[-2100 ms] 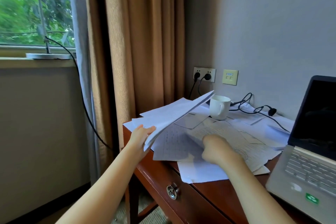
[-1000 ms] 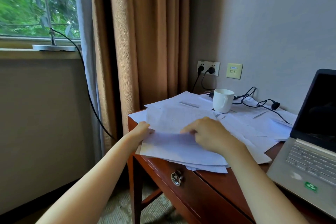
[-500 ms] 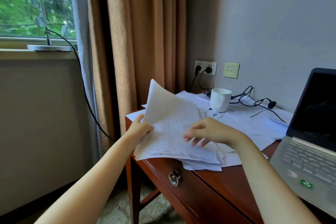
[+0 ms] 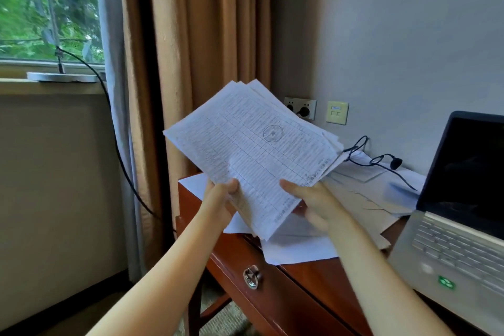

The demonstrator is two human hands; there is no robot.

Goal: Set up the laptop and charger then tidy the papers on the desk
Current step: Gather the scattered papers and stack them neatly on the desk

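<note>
A stack of printed papers (image 4: 253, 150) is lifted off the desk and tilted toward me, the top sheet a table with a round stamp. My left hand (image 4: 222, 194) grips its lower left edge. My right hand (image 4: 313, 202) holds the lower right edge with the thumb on top. More loose sheets (image 4: 362, 199) lie on the wooden desk (image 4: 308, 281) below. The open silver laptop (image 4: 463, 213) sits at the right, screen dark. A black charger cable (image 4: 381, 162) lies on the papers by the wall. The raised stack hides the white mug.
A wall socket (image 4: 301, 108) with a plug in it and a cream wall plate (image 4: 337, 112) sit behind the desk. Tan curtains (image 4: 196, 63) hang at the left. A drawer ring pull (image 4: 252, 277) faces me. A lamp base (image 4: 62, 77) rests on the windowsill.
The stack, flat on the desk a second ago, has been gathered and raised in both hands, tilted up in front of the socket. It now covers the mug.
</note>
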